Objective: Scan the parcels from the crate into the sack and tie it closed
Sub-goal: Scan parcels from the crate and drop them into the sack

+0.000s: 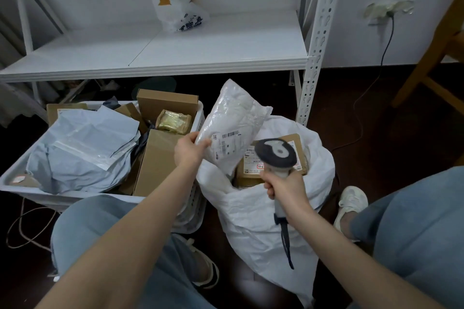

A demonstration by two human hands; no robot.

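1. Dark floor under a white shelf (175, 55); the person sits.
2. Parcel (233, 123), a white poly bag, hangs over the sack (261, 211) mouth. Left hand (188, 152) pinches its corner, barcode label up, likely for reading.
3. Right hand (286, 187) clenches the scanner (276, 154), head toward the label.
4. Crate (75, 197) at left holds more mailers and boxes. One box (300, 139) lies in the sack; the drop looks unobstructed.

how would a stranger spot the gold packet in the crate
Find the white plastic crate on the floor below the white metal shelf. In its far right corner, beside a flat brown cardboard box, sits the gold foil packet. It alone is shiny gold; its neighbours are dull brown boxes and pale grey mailer bags.
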